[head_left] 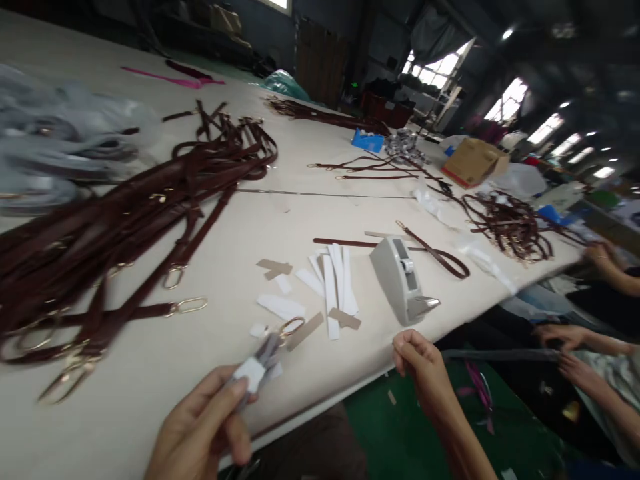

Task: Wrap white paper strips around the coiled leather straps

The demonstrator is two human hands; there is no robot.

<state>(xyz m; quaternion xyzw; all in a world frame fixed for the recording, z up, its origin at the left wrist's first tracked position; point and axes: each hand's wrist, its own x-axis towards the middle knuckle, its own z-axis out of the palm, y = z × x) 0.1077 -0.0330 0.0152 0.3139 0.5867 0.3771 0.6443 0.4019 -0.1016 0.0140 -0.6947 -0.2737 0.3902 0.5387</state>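
Note:
My left hand (pixel 200 423) pinches a grey strap end (pixel 269 350) that carries a gold ring clasp (pixel 293 326). A white paper strip (pixel 251 373) sits around the strap under my thumb. At the table's front edge my right hand (pixel 417 357) has thumb and fingertips pressed together; whatever may be between them is too small to make out. Just beyond it stands a grey tape dispenser (pixel 387 280) with a metal cutting edge. White paper strips (pixel 330 290) and small brown paper pieces (pixel 345 319) lie between the dispenser and my left hand.
Long brown straps with gold clasps (pixel 135 220) are heaped at left, beside plastic-wrapped grey straps (pixel 55 147). A single brown strap (pixel 435 253) lies behind the dispenser. Farther right are a strap pile (pixel 515 227), a cardboard box (pixel 475 162) and a co-worker's hands (pixel 570 353).

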